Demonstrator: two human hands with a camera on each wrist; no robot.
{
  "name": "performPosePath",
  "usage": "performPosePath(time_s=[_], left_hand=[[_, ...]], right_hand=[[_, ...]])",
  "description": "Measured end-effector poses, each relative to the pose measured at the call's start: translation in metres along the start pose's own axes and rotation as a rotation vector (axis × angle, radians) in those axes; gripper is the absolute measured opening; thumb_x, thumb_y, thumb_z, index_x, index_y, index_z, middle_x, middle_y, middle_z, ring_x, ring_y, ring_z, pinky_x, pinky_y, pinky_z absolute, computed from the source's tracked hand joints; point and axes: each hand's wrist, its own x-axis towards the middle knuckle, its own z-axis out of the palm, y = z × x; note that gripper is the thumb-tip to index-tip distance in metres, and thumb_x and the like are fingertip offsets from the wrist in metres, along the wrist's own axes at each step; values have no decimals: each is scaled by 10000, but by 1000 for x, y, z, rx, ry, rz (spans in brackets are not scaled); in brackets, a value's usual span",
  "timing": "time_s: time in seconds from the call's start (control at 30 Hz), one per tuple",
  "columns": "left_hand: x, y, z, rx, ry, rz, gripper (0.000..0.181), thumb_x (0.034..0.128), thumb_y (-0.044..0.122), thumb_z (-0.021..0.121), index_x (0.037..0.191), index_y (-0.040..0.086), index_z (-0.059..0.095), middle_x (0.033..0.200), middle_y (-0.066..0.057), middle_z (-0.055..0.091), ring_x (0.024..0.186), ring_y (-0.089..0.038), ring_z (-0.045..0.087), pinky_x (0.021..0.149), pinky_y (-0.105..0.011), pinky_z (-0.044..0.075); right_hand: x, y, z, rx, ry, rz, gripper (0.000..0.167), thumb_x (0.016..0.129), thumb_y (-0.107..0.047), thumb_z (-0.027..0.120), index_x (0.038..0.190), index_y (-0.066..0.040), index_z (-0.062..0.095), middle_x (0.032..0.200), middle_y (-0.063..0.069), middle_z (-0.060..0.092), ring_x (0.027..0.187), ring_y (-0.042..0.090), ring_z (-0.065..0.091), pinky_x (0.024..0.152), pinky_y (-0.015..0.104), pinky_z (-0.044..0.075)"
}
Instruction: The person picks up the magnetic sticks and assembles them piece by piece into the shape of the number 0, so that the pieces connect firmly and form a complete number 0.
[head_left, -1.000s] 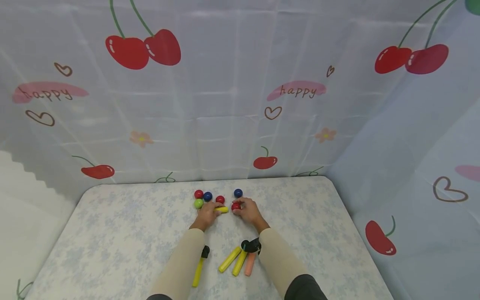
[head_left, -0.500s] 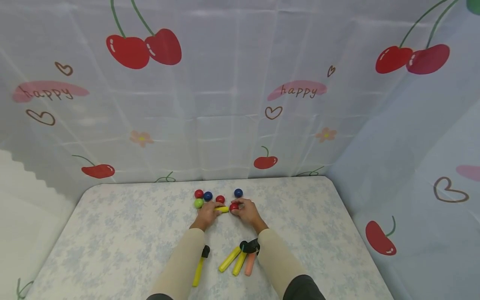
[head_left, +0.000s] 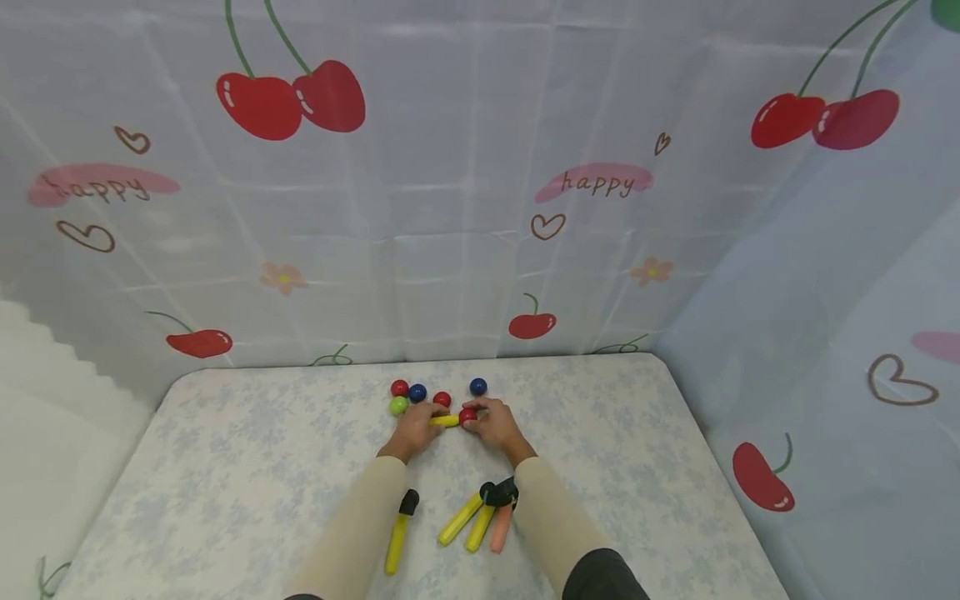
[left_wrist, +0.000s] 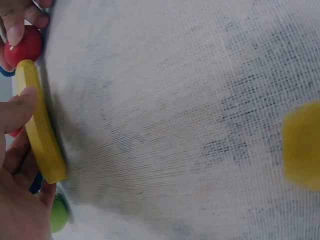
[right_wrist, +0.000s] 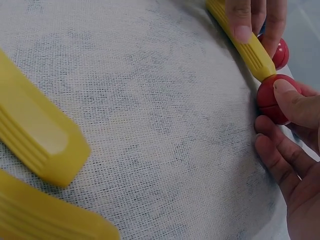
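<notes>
My left hand (head_left: 415, 430) grips a yellow ribbed stick (left_wrist: 41, 132), thumb on one side and fingers on the other. A red ball (right_wrist: 272, 102) is pinched in my right hand (head_left: 496, 426). In both wrist views the ball touches the stick's end; whether the two are joined I cannot tell. Just beyond the stick lies a second red ball (head_left: 442, 399). Left of it, close to my left fingers, sit a green ball (head_left: 399, 406), a blue ball (head_left: 417, 392) and another red ball (head_left: 400, 388). Past my right fingers is a second blue ball (head_left: 478, 386).
Nearer my body lie two yellow sticks (head_left: 461, 519) and an orange stick (head_left: 501, 528), partly under the right wrist's black camera (head_left: 501, 492). Another yellow stick (head_left: 397, 546) is beside my left forearm. A cherry-print curtain (head_left: 450, 250) hangs behind the pale table (head_left: 225, 467).
My right hand has brought the red ball leftward, closing the small gap to the end of the yellow stick. The left hand has stayed nearly still with the stick.
</notes>
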Motion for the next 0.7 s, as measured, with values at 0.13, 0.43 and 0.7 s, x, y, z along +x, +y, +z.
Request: performPosePath(time_s=[0.13, 0.43, 0.7], left_hand=[[-3, 0, -6, 57, 9, 62, 304, 897, 93, 669, 1198, 58, 651, 1170, -115, 616, 1098, -300, 543, 1002, -458, 398], [-11, -7, -33, 133, 179, 36, 249, 863, 115, 706, 1111, 125, 685, 1063, -72, 621, 1066, -298, 529, 929, -520, 362], [-16, -29, -40, 121, 242, -78, 250, 856, 119, 723, 1101, 133, 677, 1160, -137, 530, 1094, -338, 466, 903, -511, 382]], right_hand=[[0, -1, 0, 0, 1, 0, 272, 866, -69, 710, 1137, -68, 687, 1105, 92, 665, 737, 141, 554, 703, 294, 495], [-1, 1, 2, 27, 15, 34, 277, 857, -79, 721, 1132, -90, 689, 1096, 67, 665, 795, 159, 551, 751, 316, 495], [1, 2, 4, 15, 13, 7, 282, 856, -78, 722, 1136, -77, 687, 1080, 72, 666, 767, 144, 537, 710, 290, 480]])
